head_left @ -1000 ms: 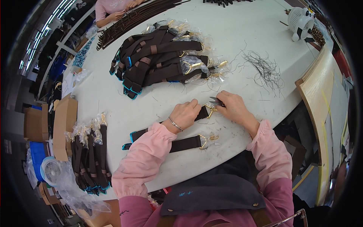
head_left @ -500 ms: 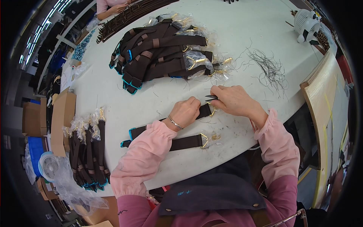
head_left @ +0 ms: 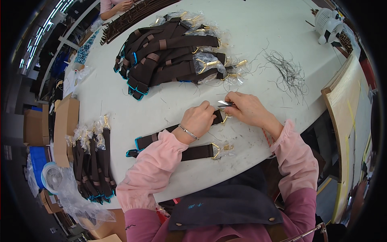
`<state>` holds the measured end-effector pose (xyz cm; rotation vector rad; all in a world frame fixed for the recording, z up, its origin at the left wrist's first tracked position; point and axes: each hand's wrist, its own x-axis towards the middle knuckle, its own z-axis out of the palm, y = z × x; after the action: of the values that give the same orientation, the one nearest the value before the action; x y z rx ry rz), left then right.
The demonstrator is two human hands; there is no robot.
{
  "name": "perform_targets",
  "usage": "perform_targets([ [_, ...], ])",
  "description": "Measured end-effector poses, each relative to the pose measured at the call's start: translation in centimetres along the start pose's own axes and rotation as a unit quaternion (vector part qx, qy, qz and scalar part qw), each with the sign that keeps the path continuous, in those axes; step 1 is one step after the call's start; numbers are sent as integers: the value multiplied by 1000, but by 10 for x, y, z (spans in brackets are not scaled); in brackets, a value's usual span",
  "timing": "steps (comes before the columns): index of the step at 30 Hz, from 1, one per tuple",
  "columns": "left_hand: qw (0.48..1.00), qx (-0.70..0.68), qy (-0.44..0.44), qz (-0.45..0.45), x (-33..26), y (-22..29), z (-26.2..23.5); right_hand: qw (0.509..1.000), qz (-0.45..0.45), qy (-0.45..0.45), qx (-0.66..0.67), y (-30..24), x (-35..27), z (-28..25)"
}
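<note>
The dark brown strap [head_left: 177,131] lies across the white counter [head_left: 258,28] just in front of the person, its gold clasp end [head_left: 224,118] pinched between both hands. The left hand [head_left: 198,119] is closed over the strap just short of the clasp, pinning it flat. The right hand [head_left: 248,109], at 3 o'clock from the clasp, grips small metal snips [head_left: 224,103] closed in its fingers, tip pointing at the clasp. To trim well, I judge the strap should stay taut and the blades close to the webbing. A second strap [head_left: 197,152] lies at 6 o'clock; a bagged pile [head_left: 173,52] at 12; loose threads [head_left: 288,72] at 2.
</note>
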<state>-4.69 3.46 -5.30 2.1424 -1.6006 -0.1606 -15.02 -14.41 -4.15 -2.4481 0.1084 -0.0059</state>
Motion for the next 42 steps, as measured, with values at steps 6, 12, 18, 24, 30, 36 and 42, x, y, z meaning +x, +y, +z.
perform_targets([
  [6,998,36,37,29,-10,-8,15,995,-56,19,-81,-8,-4,-6],
  [12,996,62,57,39,-12,-12,22,982,-126,9,-140,-8,-1,-7],
  [18,996,34,74,36,-12,-12,21,986,-104,-55,-122,-15,5,-17],
  [24,992,-68,103,7,-7,-12,17,984,-118,-48,-123,-13,15,-10],
  [30,994,-82,74,-4,-7,-13,15,982,-116,-65,-135,-15,17,-10],
  [36,994,-88,66,3,-7,-15,16,976,-142,-42,-162,-17,14,-8],
  [42,998,-50,40,1,-6,-13,15,976,-150,-14,-156,-16,11,-3],
])
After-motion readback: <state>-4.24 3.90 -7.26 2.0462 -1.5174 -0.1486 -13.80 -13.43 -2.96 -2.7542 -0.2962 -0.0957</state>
